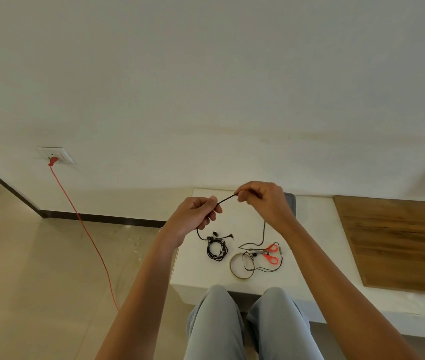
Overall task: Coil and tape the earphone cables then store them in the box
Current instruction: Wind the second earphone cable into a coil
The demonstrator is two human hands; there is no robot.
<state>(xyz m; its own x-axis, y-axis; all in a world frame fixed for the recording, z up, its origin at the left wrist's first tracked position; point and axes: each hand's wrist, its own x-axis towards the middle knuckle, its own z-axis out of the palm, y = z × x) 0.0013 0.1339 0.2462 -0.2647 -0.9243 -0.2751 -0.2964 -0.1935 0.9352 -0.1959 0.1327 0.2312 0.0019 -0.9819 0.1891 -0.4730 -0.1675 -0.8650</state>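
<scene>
Both hands are raised above a white ledge point(313, 229). My left hand point(195, 214) grips one part of a black earphone cable point(228, 199), and my right hand point(263, 201) pinches it a short way along, so a taut stretch runs between them. From my right hand the cable hangs down to loose loops point(263, 266) on the ledge. A coiled black earphone point(216, 249) lies under my left hand. A roll of tape point(241, 266) lies flat beside red-handled scissors point(271, 253). A grey box point(290, 201) shows behind my right hand, mostly hidden.
A wooden panel point(398, 242) covers the ledge to the right. A red power cord point(84, 224) runs from a wall socket point(56, 155) across the tiled floor on the left. My knees point(245, 320) in light trousers are below the ledge's front edge.
</scene>
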